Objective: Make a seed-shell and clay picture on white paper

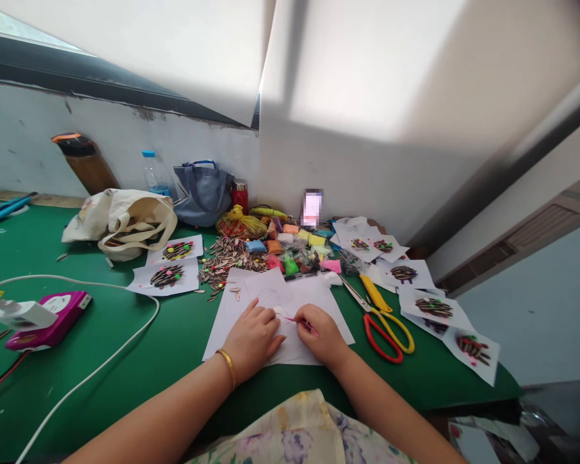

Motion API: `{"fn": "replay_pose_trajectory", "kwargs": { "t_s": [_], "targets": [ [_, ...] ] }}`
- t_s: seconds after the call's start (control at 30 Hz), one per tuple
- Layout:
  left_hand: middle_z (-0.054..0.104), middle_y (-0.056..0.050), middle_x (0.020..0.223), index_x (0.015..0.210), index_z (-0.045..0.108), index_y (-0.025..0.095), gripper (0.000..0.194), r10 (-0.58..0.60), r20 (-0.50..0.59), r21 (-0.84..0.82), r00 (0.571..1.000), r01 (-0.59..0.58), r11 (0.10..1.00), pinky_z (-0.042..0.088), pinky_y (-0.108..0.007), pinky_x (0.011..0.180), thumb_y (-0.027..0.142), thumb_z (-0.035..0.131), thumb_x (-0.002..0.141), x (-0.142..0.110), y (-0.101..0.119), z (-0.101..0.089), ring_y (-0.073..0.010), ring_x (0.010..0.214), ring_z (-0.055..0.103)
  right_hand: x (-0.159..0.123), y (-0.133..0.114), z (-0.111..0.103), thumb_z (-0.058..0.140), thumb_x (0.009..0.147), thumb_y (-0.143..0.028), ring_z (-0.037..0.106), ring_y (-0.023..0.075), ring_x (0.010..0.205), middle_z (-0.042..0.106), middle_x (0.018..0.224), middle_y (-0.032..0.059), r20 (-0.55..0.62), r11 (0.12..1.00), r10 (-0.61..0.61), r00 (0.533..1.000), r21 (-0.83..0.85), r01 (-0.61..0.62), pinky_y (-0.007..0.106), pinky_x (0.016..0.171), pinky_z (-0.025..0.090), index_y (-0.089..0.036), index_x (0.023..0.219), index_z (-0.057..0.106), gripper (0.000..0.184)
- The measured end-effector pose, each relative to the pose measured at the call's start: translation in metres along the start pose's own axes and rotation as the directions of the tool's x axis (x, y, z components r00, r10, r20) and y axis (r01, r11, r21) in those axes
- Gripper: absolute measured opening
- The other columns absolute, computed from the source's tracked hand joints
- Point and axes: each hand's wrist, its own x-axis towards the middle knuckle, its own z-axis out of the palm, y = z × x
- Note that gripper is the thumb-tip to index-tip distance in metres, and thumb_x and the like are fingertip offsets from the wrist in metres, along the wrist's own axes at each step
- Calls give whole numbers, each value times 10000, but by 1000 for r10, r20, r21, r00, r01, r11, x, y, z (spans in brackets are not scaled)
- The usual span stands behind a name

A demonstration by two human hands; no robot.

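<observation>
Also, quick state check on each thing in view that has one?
Left hand: palm down on white paper
Right hand: closed around pink tool
White paper: flat
Pink tool: held
Scissors: lying down, handles apart
Phone: propped up, screen lit
Clear bottle: capped
Brown bottle: lid on
Beige bag: slumped, mouth open
Seeds: loose pile

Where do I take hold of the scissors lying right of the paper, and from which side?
Grip the scissors by the red loop and yellow loop, probably from the person's near right: both loops point that way over green table, while the blades point away. The yellow cutter beside the scissors would likely crowd a far-side approach.
</observation>
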Motion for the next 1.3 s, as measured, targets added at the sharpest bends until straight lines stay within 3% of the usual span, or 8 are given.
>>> {"fn": "replay_pose_trajectory", "kwargs": {
  "t_s": [0.6,1.3],
  "targets": [
    [627,-44,937,936,638,213,132,6,-29,-29,1000,-6,1000,315,-512,1094,306,628,842,0,-1,1,-220,914,577,1,-2,-3,484,768,-40,544,183,817,598,825,22,38,999,-35,999,-26,36,299,749,433,-216,823,569,204],
    [628,-49,946,942,643,197,156,-6,8,17,1000,6,1000,309,-504,1106,325,619,856,0,0,1,-220,927,577,1,-3,-4,487,780,-32,559,195,865,621,875,32,75,997,-67,995,-36,70,311,787,443,-220,863,575,224]
  ]
}}
